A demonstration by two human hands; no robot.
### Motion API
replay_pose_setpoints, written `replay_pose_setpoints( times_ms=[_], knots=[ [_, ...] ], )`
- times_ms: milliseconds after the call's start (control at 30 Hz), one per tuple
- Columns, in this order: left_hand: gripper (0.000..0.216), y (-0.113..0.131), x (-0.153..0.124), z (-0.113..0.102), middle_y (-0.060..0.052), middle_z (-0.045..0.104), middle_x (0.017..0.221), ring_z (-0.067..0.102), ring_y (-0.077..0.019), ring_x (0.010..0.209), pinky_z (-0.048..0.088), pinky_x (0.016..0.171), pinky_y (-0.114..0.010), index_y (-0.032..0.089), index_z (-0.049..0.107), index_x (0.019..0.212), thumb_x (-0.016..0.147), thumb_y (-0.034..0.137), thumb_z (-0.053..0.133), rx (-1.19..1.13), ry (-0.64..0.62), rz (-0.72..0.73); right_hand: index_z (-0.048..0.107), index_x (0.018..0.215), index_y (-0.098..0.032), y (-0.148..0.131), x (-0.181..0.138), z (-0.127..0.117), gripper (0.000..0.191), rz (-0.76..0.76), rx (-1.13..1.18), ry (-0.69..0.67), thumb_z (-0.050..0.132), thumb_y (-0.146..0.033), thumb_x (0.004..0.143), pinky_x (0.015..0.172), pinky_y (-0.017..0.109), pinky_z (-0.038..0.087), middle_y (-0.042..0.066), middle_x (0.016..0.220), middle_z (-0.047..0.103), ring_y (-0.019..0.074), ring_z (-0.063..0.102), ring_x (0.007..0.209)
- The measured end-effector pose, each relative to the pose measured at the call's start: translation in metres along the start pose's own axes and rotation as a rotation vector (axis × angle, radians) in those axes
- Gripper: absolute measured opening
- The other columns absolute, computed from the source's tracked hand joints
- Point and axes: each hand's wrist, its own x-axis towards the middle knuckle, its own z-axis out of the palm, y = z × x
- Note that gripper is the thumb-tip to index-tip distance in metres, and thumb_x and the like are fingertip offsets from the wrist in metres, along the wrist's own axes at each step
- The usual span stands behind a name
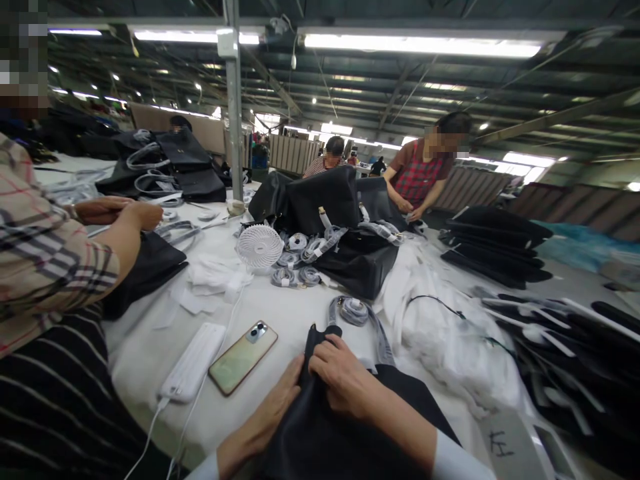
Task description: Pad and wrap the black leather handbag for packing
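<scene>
A black leather bag (320, 433) lies in front of me at the table's near edge. My left hand (267, 417) rests along its left side with the fingers pressed flat against the leather. My right hand (340, 377) is curled over the bag's top edge, pinching the leather near its opening. A grey wrapped strap (357, 313) runs from the bag's top toward the table's middle.
A phone (243, 357) and a white power bank (193, 363) with cable lie to the left. A small white fan (259, 247), rolled straps and black bags (340, 213) fill the white table (280, 307). A person in plaid sits at left; two others work across.
</scene>
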Motion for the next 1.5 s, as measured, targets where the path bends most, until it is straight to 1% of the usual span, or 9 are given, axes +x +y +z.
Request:
replay_pose_setpoints(
  times_ms=[200, 367, 567, 667, 867, 1067, 1300, 1433, 1500],
  knots=[
    [0.058, 0.025, 0.019, -0.006, -0.005, 0.023, 0.157, 0.01, -0.0297, 0.146, 0.005, 0.119, -0.052, 0.024, 0.03, 0.148, 0.093, 0.036, 0.042, 0.19, -0.149, 0.146, 0.054, 0.096, -0.019, 0.003, -0.015, 0.019, 0.034, 0.054, 0.002, 0.094, 0.047, -0.003, 0.067, 0.106, 0.044, 0.024, 0.005, 0.091, 0.058, 0.0211, 0.05, 0.091],
    [0.062, 0.053, 0.03, -0.017, -0.005, 0.038, 0.151, 0.028, -0.0287, 0.141, 0.014, 0.119, -0.04, 0.025, 0.043, 0.142, 0.085, 0.043, 0.057, 0.048, -0.295, 0.231, 0.052, 0.09, -0.02, 0.015, -0.018, 0.027, 0.036, 0.012, 0.054, 0.064, 0.048, -0.003, 0.058, 0.099, 0.042, 0.032, 0.003, 0.086, 0.056, 0.0203, 0.05, 0.085],
    [0.056, 0.027, 0.059, -0.009, -0.018, 0.046, 0.139, 0.048, -0.0249, 0.124, 0.042, 0.102, -0.038, 0.01, 0.037, 0.139, 0.091, 0.039, 0.035, -0.095, 0.104, -0.21, 0.045, 0.083, -0.022, 0.021, -0.028, 0.028, 0.034, -0.073, 0.127, 0.251, 0.046, -0.006, 0.053, 0.085, 0.04, 0.038, 0.002, 0.079, 0.05, 0.0201, 0.045, 0.076],
    [0.052, 0.018, 0.072, -0.013, -0.011, 0.067, 0.093, 0.063, -0.0206, 0.081, 0.052, 0.072, -0.031, 0.008, 0.05, 0.126, 0.087, 0.041, 0.045, -0.117, -0.052, -0.319, 0.042, 0.083, -0.022, 0.016, -0.03, 0.022, 0.027, -0.125, 0.151, 0.338, 0.043, -0.005, 0.062, 0.084, 0.04, 0.038, 0.003, 0.078, 0.048, 0.0201, 0.045, 0.076],
    [0.026, 0.023, 0.071, -0.027, 0.004, 0.051, 0.052, 0.049, -0.0123, 0.042, 0.038, 0.042, -0.022, 0.016, 0.063, 0.084, 0.073, 0.04, 0.062, -0.181, -0.385, -0.464, 0.043, 0.086, -0.022, 0.01, -0.025, 0.008, 0.027, -0.187, 0.148, 0.377, 0.038, -0.001, 0.07, 0.079, 0.038, 0.037, 0.003, 0.078, 0.048, 0.0199, 0.045, 0.076],
    [0.013, 0.026, 0.057, -0.011, 0.003, 0.049, 0.057, 0.044, -0.0104, 0.05, 0.032, 0.045, -0.021, 0.016, 0.055, 0.07, 0.074, 0.027, 0.051, -0.198, -0.266, -0.422, 0.051, 0.087, -0.02, 0.015, -0.012, -0.002, 0.034, -0.163, 0.113, 0.052, 0.045, -0.003, 0.058, 0.071, 0.035, 0.036, 0.004, 0.083, 0.054, 0.0201, 0.047, 0.077],
    [0.008, 0.019, 0.052, -0.017, 0.0, 0.052, 0.064, 0.053, -0.0178, 0.066, 0.04, 0.061, -0.027, 0.017, 0.055, 0.069, 0.073, 0.022, 0.053, 0.148, 0.033, -0.385, 0.05, 0.074, -0.018, 0.025, -0.004, 0.005, 0.021, 0.029, 0.175, -0.384, 0.051, -0.004, 0.059, 0.068, 0.028, 0.042, 0.007, 0.087, 0.058, 0.0192, 0.054, 0.079],
    [0.019, 0.026, 0.04, -0.013, -0.007, 0.062, 0.088, 0.058, -0.0226, 0.084, 0.046, 0.077, -0.034, 0.016, 0.059, 0.096, 0.08, 0.022, 0.05, 0.264, 0.143, -0.327, 0.049, 0.073, -0.018, 0.025, 0.0, 0.002, 0.022, 0.047, 0.136, -0.433, 0.052, -0.003, 0.057, 0.068, 0.028, 0.042, 0.007, 0.084, 0.058, 0.0199, 0.055, 0.079],
    [0.032, 0.029, 0.034, -0.011, -0.01, 0.06, 0.113, 0.056, -0.0229, 0.102, 0.045, 0.09, -0.036, 0.018, 0.054, 0.115, 0.084, 0.016, 0.045, 0.333, 0.157, -0.144, 0.049, 0.072, -0.019, 0.024, 0.004, -0.002, 0.024, 0.027, 0.114, -0.436, 0.052, -0.003, 0.054, 0.07, 0.029, 0.041, 0.007, 0.085, 0.059, 0.0204, 0.054, 0.08]
  ],
)
